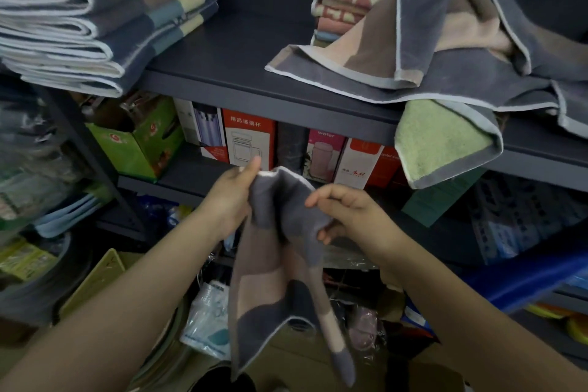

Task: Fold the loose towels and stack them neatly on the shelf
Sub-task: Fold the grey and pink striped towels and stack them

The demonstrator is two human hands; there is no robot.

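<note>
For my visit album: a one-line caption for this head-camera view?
Both hands, left and right, hold a grey towel below a shelf of folded stacks and loose towels.

Shelf (pixel 241 51): bare middle stretch, open to the front edge. On its left stands a folded stack (pixel 95 19) overhanging the edge; on its right a loose heap of towels (pixel 451 51) sprawls, with a green-faced towel (pixel 442 140) draped over the lip. A small folded pile (pixel 343 3) blocks the back right. Below, boxes (pixel 251 137) fill the lower shelf.
</note>
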